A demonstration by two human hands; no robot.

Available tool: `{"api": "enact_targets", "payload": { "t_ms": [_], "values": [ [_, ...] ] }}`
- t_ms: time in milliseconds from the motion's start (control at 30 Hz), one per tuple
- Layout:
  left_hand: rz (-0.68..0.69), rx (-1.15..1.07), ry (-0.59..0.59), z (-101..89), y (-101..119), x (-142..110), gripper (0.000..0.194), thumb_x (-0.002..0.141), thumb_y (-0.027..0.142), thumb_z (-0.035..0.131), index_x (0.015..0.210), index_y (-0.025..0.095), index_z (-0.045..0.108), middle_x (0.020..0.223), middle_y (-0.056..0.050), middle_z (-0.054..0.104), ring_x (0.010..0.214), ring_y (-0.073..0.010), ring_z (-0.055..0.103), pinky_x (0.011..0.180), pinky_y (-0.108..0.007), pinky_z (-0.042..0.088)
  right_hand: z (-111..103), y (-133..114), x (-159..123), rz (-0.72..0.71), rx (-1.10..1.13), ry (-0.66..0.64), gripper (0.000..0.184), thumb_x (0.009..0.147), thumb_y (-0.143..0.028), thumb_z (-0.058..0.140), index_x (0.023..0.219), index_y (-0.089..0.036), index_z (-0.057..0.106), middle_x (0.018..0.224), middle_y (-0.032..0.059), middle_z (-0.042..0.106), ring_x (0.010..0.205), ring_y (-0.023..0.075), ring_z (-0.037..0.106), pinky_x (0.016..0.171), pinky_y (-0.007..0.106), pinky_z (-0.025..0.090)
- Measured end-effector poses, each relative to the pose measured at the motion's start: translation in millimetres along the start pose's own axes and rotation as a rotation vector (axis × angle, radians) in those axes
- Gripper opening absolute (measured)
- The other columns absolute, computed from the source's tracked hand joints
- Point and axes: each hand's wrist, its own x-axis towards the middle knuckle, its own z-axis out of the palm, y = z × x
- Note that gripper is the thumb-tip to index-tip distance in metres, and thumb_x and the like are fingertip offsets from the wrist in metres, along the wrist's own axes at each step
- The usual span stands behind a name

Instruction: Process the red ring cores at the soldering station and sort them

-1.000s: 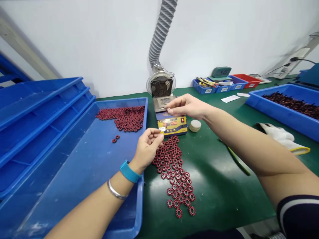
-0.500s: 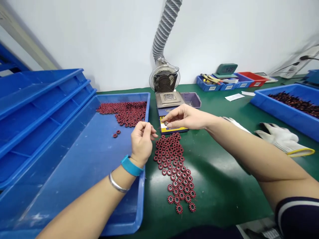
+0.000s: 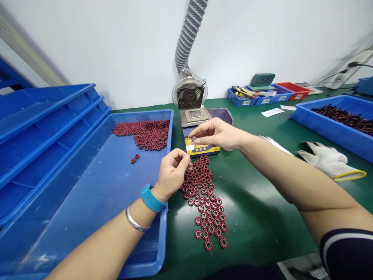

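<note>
My right hand [image 3: 217, 132] pinches a small metallic part [image 3: 193, 138] between thumb and fingertips, just above the yellow front panel of a hot-plate-like device [image 3: 204, 149]. The part is too small to make out fully. Lower and to the left, my left hand [image 3: 173, 169] has its thumb and fingers pressed together at the edge of a spread of small red toothed rings [image 3: 204, 213] lying on the green table. Whatever those left fingers hold, if anything, is hidden.
A big blue tray [image 3: 96, 194] with more red rings [image 3: 151, 136] lies at left, beside stacked blue trays [image 3: 49, 116]. A fan [image 3: 190, 97] and grey hose [image 3: 189, 35] stand behind the device. White gloves [image 3: 325, 159] and a blue bin [image 3: 344, 126] of dark parts are at right.
My left hand has moved right and slightly down, from the tray's rim to over the rings. My right hand stays by the device's panel, still pinching the small part; the view has shifted slightly.
</note>
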Motion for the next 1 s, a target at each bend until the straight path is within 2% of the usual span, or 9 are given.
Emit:
{"api": "enact_targets", "payload": {
  "t_ms": [100, 200, 300, 400, 567, 767, 1000],
  "values": [
    [-0.029, 0.007, -0.016, -0.3, -1.9, 0.9, 0.024, 0.077, 0.033, 0.063, 0.062, 0.017, 0.054, 0.055, 0.001, 0.059, 0.049, -0.0092, 0.054, 0.052, -0.021, 0.046, -12.4, -3.2, 5.2, -0.008, -0.048, 0.041, 0.026, 0.069, -0.027, 0.077, 0.093, -0.016, 0.075, 0.085, 0.0032, 0.075, 0.076, 0.0135, 0.067, 0.074, 0.028, 0.057],
    [-0.065, 0.016, -0.053, -1.1, -5.1, 3.1, 0.024, 0.075, 0.033, 0.064, 0.062, 0.016, 0.054, 0.054, 0.001, 0.059, 0.049, -0.0093, 0.054, 0.052, -0.021, 0.046, -28.3, -10.1, 20.2, -0.007, -0.195, 0.111, 0.025, 0.071, -0.024, 0.075, 0.095, -0.015, 0.075, 0.088, 0.0045, 0.075, 0.079, 0.015, 0.067, 0.078, 0.031, 0.057],
    [-0.099, 0.025, -0.109, -1.5, -8.0, 4.9, 0.024, 0.075, 0.034, 0.065, 0.063, 0.016, 0.054, 0.054, 0.001, 0.059, 0.051, -0.0102, 0.055, 0.052, -0.022, 0.046, -44.6, -19.7, 42.8, 0.032, -0.452, 0.216, 0.025, 0.075, -0.018, 0.071, 0.099, -0.011, 0.075, 0.089, 0.0079, 0.074, 0.082, 0.0174, 0.067, 0.083, 0.035, 0.057],
    [-0.118, 0.037, -0.149, -1.4, -9.3, 5.4, 0.026, 0.075, 0.036, 0.066, 0.063, 0.016, 0.055, 0.055, 0.001, 0.059, 0.052, -0.0106, 0.055, 0.052, -0.022, 0.044, -56.9, -27.8, 66.0, 0.094, -0.746, 0.269, 0.024, 0.077, -0.014, 0.068, 0.099, -0.008, 0.074, 0.093, 0.0102, 0.074, 0.088, 0.0193, 0.067, 0.089, 0.035, 0.055],
    [-0.126, 0.071, -0.204, -1.0, -9.2, 4.9, 0.028, 0.075, 0.039, 0.066, 0.064, 0.016, 0.054, 0.056, 0.001, 0.057, 0.051, -0.0103, 0.052, 0.051, -0.023, 0.041, -66.3, -24.6, 97.0, 0.211, -1.102, 0.2, 0.028, 0.075, -0.009, 0.065, 0.102, -0.007, 0.074, 0.1, 0.0091, 0.073, 0.097, 0.0216, 0.066, 0.095, 0.032, 0.05],
    [-0.13, 0.115, -0.266, -1.2, -8.8, 4.8, 0.028, 0.075, 0.039, 0.065, 0.064, 0.016, 0.053, 0.055, 0.002, 0.054, 0.05, -0.0093, 0.046, 0.048, -0.022, 0.036, -68.8, -3.3, 120.1, 0.193, -1.232, 0.151, 0.027, 0.072, -0.007, 0.064, 0.097, -0.008, 0.075, 0.099, 0.0103, 0.073, 0.1, 0.0254, 0.066, 0.092, 0.031, 0.05],
    [-0.153, 0.142, -0.287, 0.0, -7.4, 4.0, 0.027, 0.076, 0.039, 0.062, 0.065, 0.016, 0.052, 0.057, 0.002, 0.052, 0.051, -0.0091, 0.045, 0.05, -0.022, 0.036, -63.7, 5.5, 126.7, 0.198, -1.315, 0.091, 0.023, 0.072, -0.011, 0.067, 0.094, -0.007, 0.075, 0.094, 0.0124, 0.073, 0.096, 0.0253, 0.067, 0.091, 0.031, 0.05]
  ]
}}
